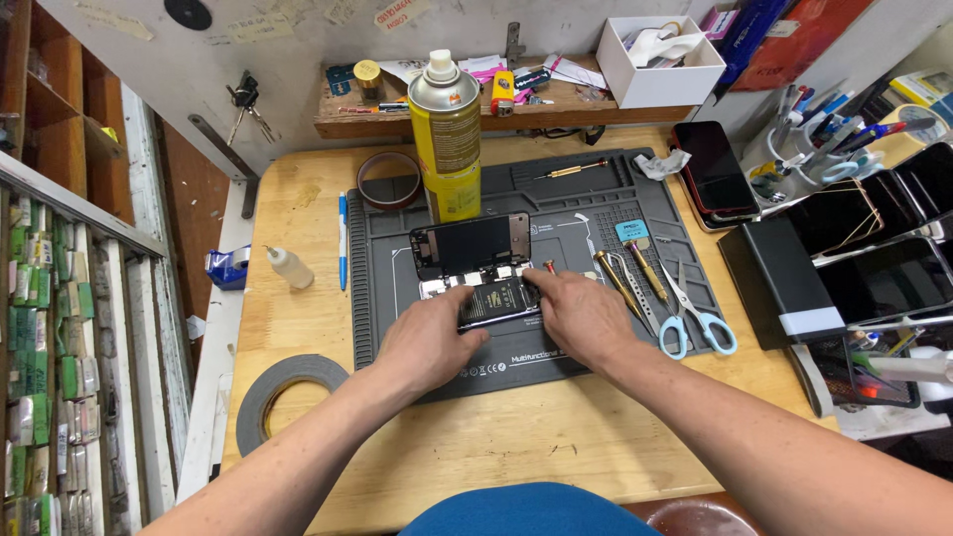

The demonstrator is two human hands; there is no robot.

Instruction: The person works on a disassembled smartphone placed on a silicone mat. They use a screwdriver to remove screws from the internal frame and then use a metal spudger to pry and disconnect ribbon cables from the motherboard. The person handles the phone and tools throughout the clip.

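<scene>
An opened smartphone lies on a dark grey work mat, its screen panel flipped up and leaning against a yellow spray can. My left hand grips the phone body at its lower left edge. My right hand rests on the phone's right side, with the thumb and forefinger pinched at its top right corner, where a small red-tipped part shows.
Scissors, tweezers and screwdrivers lie right of the phone. A blue pen, a small glue bottle and tape rolls sit left. Stacked phones, a black box and a pen cup crowd the right.
</scene>
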